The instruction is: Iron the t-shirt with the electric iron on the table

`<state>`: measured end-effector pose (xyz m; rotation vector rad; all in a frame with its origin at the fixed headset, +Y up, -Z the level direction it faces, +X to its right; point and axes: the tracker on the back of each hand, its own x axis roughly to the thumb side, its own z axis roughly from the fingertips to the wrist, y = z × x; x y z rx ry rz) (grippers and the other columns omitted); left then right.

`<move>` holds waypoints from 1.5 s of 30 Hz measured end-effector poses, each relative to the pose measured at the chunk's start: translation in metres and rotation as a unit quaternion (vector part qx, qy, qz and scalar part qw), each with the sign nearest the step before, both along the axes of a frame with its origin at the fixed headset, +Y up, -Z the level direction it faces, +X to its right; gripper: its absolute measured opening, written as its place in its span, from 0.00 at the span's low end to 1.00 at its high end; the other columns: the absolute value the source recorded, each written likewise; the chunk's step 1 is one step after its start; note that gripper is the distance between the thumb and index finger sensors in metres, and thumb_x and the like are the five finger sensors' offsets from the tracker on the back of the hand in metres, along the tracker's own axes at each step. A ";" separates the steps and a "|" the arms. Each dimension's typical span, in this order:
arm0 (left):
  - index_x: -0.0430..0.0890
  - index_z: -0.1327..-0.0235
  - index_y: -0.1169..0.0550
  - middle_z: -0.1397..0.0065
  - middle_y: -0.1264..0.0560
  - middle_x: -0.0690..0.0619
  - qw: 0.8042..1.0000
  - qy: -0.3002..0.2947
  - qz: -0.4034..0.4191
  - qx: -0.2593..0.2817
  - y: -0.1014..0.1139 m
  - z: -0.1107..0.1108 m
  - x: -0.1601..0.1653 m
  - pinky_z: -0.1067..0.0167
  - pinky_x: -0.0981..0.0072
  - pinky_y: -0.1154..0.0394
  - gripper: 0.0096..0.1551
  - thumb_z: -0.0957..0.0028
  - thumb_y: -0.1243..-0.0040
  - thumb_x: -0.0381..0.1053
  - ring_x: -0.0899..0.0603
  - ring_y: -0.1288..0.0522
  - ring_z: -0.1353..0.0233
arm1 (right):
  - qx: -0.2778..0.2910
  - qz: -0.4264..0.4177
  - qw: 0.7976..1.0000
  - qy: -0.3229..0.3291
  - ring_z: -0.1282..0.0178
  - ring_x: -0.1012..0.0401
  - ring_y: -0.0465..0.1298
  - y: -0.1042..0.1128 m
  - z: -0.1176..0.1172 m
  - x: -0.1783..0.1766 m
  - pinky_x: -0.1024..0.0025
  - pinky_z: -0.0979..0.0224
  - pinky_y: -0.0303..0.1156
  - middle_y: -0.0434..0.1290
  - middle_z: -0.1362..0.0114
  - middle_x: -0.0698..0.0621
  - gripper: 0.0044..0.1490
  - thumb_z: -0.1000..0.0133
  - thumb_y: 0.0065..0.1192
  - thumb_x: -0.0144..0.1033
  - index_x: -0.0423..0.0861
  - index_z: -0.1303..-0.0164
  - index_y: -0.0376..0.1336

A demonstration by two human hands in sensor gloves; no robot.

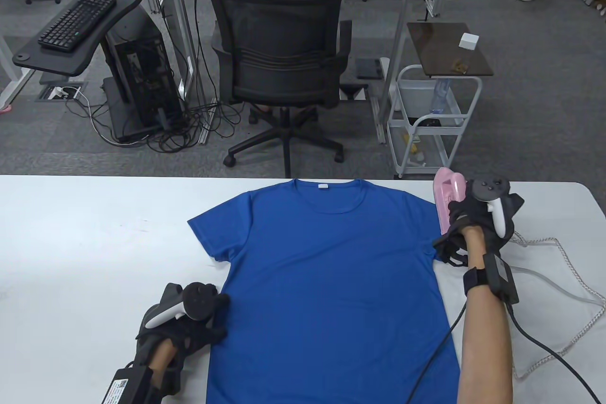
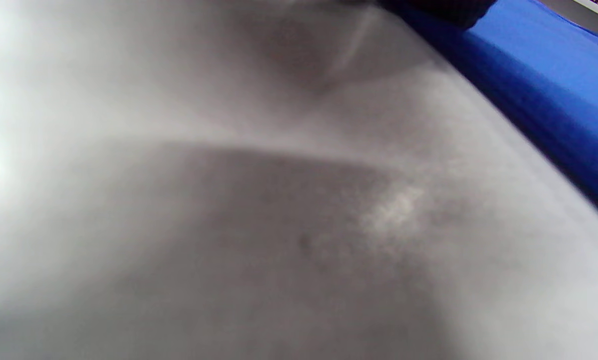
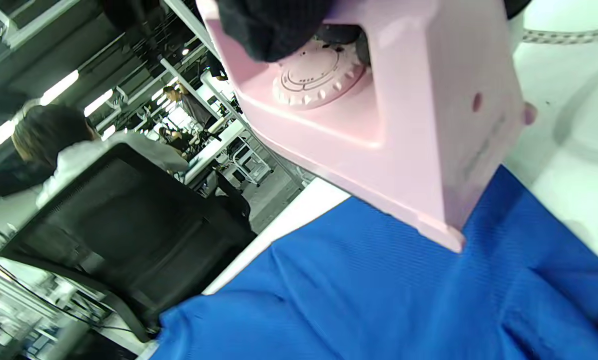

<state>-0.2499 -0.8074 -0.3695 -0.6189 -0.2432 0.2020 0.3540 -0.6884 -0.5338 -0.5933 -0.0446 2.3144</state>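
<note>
A blue t-shirt [image 1: 331, 281] lies flat on the white table [image 1: 94, 233], collar at the far side. My right hand [image 1: 473, 219] grips the handle of a pink electric iron [image 1: 447, 198], which is tilted with its rear corner on the shirt's right sleeve. The right wrist view shows the iron [image 3: 379, 125], its dial, and the sleeve [image 3: 379, 300] beneath it. My left hand [image 1: 189, 323] rests on the table by the shirt's left lower edge, fingers near the fabric. The left wrist view shows blurred table and the shirt's edge [image 2: 554, 90].
The iron's braided cord [image 1: 568, 276] loops over a white cloth at the table's right end. Glove cables trail along my right arm. Beyond the table a person sits in a black office chair [image 1: 284, 72], with a white cart [image 1: 435, 124] to its right.
</note>
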 end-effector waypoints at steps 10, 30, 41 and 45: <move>0.61 0.24 0.55 0.18 0.65 0.53 1.000 0.002 0.002 0.001 0.000 0.000 0.000 0.27 0.42 0.62 0.46 0.49 0.48 0.64 0.38 0.68 0.19 | 0.016 -0.035 0.994 -0.103 0.34 0.49 0.74 -0.028 0.024 0.038 0.45 0.33 0.69 0.64 0.34 0.44 0.38 0.56 0.71 0.29 0.44 0.38 0.56; 0.60 0.24 0.55 0.18 0.65 0.52 1.000 0.000 0.003 0.000 0.000 0.000 0.001 0.28 0.42 0.62 0.46 0.49 0.48 0.64 0.38 0.68 0.19 | -0.023 -0.078 0.974 -0.213 0.30 0.41 0.72 -0.061 0.054 0.041 0.45 0.32 0.71 0.62 0.27 0.39 0.36 0.55 0.75 0.41 0.43 0.39 0.64; 0.60 0.23 0.55 0.18 0.65 0.52 1.000 0.000 0.007 0.003 -0.001 0.000 0.001 0.28 0.42 0.62 0.46 0.49 0.48 0.63 0.38 0.68 0.19 | -0.029 -0.038 0.980 -0.194 0.30 0.35 0.70 -0.032 0.093 0.031 0.41 0.32 0.69 0.61 0.25 0.30 0.47 0.52 0.72 0.44 0.35 0.26 0.59; 0.60 0.23 0.55 0.18 0.65 0.52 1.000 0.001 0.009 0.004 -0.001 0.001 0.001 0.28 0.42 0.63 0.46 0.49 0.48 0.63 0.38 0.68 0.19 | -0.087 0.056 0.986 -0.133 0.31 0.36 0.72 -0.009 0.109 0.024 0.41 0.32 0.70 0.63 0.25 0.31 0.44 0.47 0.65 0.47 0.36 0.25 0.61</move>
